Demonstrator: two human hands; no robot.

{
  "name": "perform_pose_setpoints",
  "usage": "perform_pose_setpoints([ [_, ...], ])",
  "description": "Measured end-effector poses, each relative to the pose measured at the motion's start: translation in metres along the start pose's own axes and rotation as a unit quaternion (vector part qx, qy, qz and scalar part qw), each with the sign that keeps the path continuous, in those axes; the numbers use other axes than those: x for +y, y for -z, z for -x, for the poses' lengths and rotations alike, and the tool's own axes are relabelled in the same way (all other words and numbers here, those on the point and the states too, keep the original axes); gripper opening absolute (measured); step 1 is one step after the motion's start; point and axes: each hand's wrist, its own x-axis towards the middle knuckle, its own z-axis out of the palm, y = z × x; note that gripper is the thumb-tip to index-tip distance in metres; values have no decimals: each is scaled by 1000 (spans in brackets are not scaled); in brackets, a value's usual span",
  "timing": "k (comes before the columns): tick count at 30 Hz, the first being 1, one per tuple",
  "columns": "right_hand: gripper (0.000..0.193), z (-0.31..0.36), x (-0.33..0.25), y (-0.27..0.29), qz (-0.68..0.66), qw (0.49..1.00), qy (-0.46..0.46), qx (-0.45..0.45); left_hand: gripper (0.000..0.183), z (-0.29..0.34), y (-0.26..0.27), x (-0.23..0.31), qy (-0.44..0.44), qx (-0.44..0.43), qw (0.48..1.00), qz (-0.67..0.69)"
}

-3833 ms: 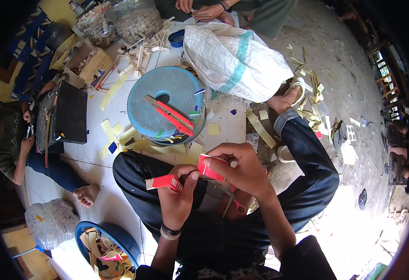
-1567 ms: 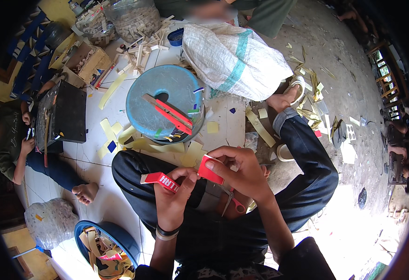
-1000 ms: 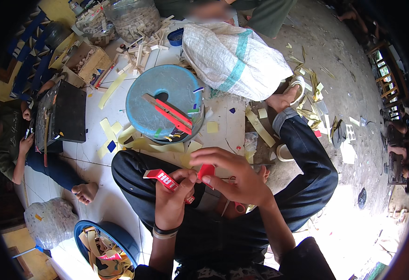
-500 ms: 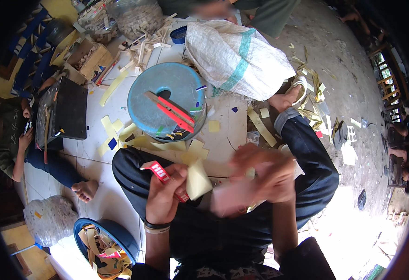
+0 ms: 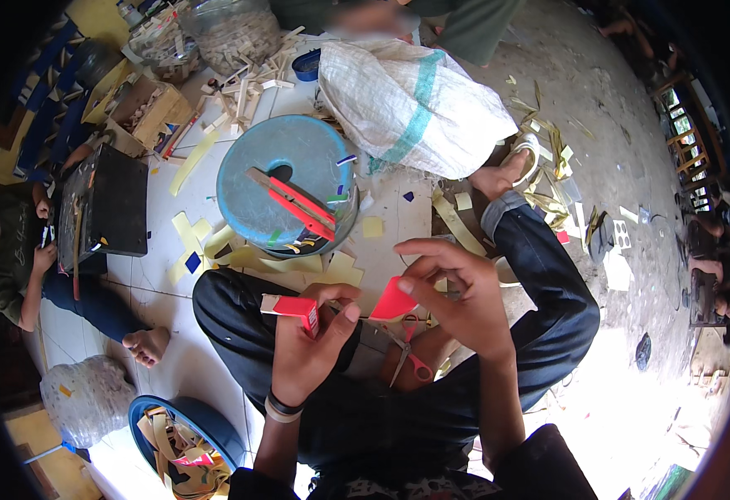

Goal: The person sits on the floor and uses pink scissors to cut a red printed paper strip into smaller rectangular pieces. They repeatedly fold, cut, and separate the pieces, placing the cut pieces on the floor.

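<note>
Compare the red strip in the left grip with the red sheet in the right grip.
The strip bends at a sharp angle; the sheet curves gently.
The strip shows white print and a pale end; the sheet's visible face is plain red.
The strip sits in the left grip; the sheet is pinched in the right grip.
Both are mainly red.

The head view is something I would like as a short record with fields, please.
Left hand: holds a folded red strip
Right hand: pinches a red piece
Scissors: open, below the red piece in the picture
Round blue stand: red tool on top
White sack: green stripe
Blue bucket: scraps inside
</note>
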Motion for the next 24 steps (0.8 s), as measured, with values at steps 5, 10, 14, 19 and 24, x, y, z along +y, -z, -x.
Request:
perform_pose_setpoints([
  [5, 42, -2, -3, -6, 9, 999, 8, -34, 17, -1, -13, -1, -19, 1, 1000, 22],
  [10, 44, -2, 1, -22, 49, 990, 17, 133, 10, -5, -11, 3, 49, 8, 995, 81],
  [14, 40, 2, 10, -15, -103, 990, -55, 77, 13, -5, -6, 9, 113, 15, 981, 156],
  [19, 26, 17, 28, -29, -158, 979, -123, -24, 20, -6, -5, 8, 131, 16, 962, 238],
  [24, 13, 21, 38, -40, -211, 972, -104, 25, 29, -1, -12, 8, 131, 41, 975, 177],
])
